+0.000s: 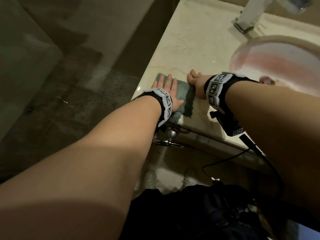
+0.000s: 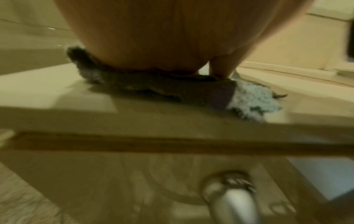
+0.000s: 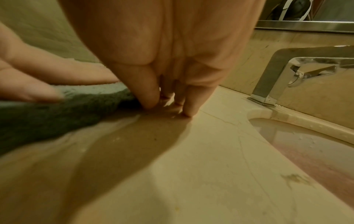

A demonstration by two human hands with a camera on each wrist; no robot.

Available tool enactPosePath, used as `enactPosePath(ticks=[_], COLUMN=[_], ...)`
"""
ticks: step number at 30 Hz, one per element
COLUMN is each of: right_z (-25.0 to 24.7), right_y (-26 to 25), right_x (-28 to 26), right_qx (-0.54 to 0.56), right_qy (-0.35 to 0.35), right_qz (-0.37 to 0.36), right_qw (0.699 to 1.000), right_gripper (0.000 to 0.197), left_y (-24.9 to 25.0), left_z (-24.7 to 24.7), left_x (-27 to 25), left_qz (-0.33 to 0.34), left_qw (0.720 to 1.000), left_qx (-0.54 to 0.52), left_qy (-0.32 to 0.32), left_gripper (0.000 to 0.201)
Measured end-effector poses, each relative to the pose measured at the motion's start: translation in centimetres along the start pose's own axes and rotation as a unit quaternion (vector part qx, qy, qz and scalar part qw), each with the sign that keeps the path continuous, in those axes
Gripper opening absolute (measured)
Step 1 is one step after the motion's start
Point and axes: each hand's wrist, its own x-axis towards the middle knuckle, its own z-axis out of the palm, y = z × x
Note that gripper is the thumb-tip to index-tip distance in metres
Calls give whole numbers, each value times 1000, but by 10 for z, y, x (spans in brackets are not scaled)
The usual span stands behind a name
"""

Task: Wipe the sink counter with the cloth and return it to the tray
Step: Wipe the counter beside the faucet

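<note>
A grey-green cloth (image 1: 187, 99) (image 2: 172, 89) (image 3: 57, 109) lies flat on the beige marble counter (image 1: 194, 49) at its near left corner. My left hand (image 1: 166, 87) (image 2: 153, 37) presses flat on it with straight fingers (image 3: 47, 78). My right hand (image 1: 194, 80) (image 3: 166, 104) stands at the cloth's right edge. Its thumb tip touches that edge and its fingertips (image 3: 188, 112) rest on bare counter. No cloth shows between them. No tray is in view.
The round sink basin (image 1: 277, 54) (image 3: 306, 144) lies right of my right hand, with a chrome faucet (image 1: 249, 14) (image 3: 287, 72) behind it. A small red item (image 1: 266, 80) sits by the basin rim. A chrome fitting (image 1: 171, 135) (image 2: 229, 201) hangs under the counter edge. Dark floor lies left.
</note>
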Motion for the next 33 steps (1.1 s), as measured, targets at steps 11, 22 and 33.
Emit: enactPosePath(ticks=[11,22,33], right_z=[-6,0,-18], right_y=[9,4,76], right_x=[1,-3,-10], right_qx=[-16,-9,23], right_qy=[-56,-22,-1], right_qz=[-7,-21,-12], right_qw=[998,999,1000], right_gripper=[71,71,57], left_y=[-35,-20,3], left_z=[-13,19,-7], left_x=[20,-16,-2], left_qz=[-16,-36,-127], left_qw=[1000,998,986], left_qx=[14,-11,-105], left_qy=[4,44,18], left_gripper=[79,81,59])
